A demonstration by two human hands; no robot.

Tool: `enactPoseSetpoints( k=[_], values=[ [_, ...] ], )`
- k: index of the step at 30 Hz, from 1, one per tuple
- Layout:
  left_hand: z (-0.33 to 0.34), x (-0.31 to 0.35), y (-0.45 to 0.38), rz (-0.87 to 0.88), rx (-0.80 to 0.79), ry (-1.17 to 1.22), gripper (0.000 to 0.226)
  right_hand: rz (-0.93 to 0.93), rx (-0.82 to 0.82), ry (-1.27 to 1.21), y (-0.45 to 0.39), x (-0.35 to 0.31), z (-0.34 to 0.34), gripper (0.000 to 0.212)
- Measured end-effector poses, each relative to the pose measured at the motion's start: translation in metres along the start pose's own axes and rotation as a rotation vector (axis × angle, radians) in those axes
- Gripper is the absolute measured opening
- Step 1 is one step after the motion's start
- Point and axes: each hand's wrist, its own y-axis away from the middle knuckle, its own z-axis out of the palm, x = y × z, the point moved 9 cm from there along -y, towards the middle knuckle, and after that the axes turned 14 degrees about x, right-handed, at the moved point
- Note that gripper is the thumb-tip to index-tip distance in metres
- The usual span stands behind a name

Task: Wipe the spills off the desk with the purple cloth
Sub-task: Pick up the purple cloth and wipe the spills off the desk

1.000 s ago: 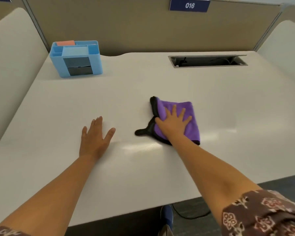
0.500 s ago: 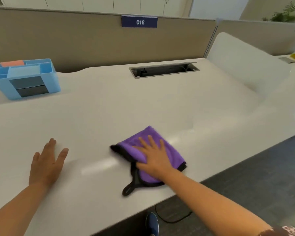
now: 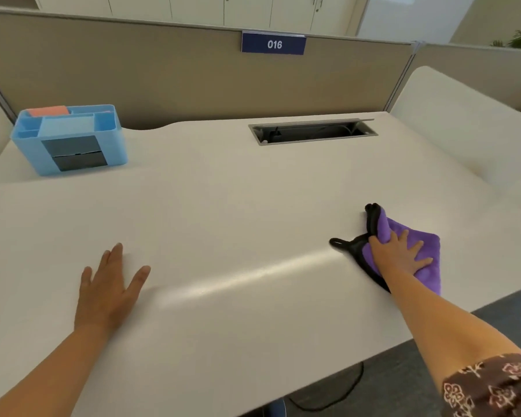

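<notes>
The purple cloth, folded and edged in black with a small black loop, lies on the white desk near its front right edge. My right hand presses flat on the cloth with fingers spread. My left hand rests palm down on the bare desk at the front left, fingers apart, holding nothing. No spill is visible on the desk surface.
A light blue desk organiser stands at the back left. A cable slot is cut into the desk at the back centre. A tan partition with a "016" sign closes the back. A white side panel rises at the right.
My right hand has slid the cloth to the right along the front of the desk. My left hand has stayed flat at the front left. The camera view has shifted.
</notes>
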Motion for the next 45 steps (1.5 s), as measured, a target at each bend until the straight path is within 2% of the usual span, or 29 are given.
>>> enactPoseSetpoints(
  k=[2,5,11,14,16,19,25,28,34,39,45],
  values=[
    [0.001,0.002,-0.002,-0.022,-0.006,0.026,0.078,-0.100,-0.005,0.028,0.016,-0.026,0.005,0.067],
    [0.005,0.006,-0.005,-0.010,-0.013,0.044,0.074,-0.358,0.003,-0.002,0.064,-0.097,0.016,0.069],
    [0.007,0.003,-0.009,-0.007,-0.005,0.032,0.072,-0.856,-0.143,-0.159,0.244,-0.224,0.028,0.074],
    [0.007,0.006,-0.011,0.014,-0.010,0.017,0.069,-1.103,-0.222,-0.228,0.323,-0.234,0.026,0.071],
    [0.006,0.007,-0.012,0.016,-0.011,0.017,0.067,-1.172,-0.247,-0.240,0.340,-0.217,0.026,0.069],
    [0.006,0.009,-0.017,0.018,-0.008,0.001,0.068,-1.113,-0.226,-0.229,0.316,-0.186,0.024,0.070],
    [0.011,0.018,-0.031,0.056,-0.014,-0.024,0.073,-0.711,-0.064,-0.092,0.185,-0.148,0.019,0.069],
    [0.016,0.023,-0.040,0.071,-0.031,-0.027,0.074,-0.539,-0.037,-0.078,0.135,-0.146,0.024,0.064],
    [0.030,0.031,-0.070,0.073,-0.036,0.011,0.074,-0.300,0.008,-0.024,0.079,-0.179,0.037,0.071],
    [0.039,0.033,-0.094,0.066,-0.012,0.048,0.073,-0.209,-0.011,0.001,0.029,-0.221,0.052,0.078],
    [0.044,0.035,-0.121,0.017,0.024,0.103,0.084,-0.284,-0.011,0.042,-0.030,-0.304,0.069,0.080]
  ],
)
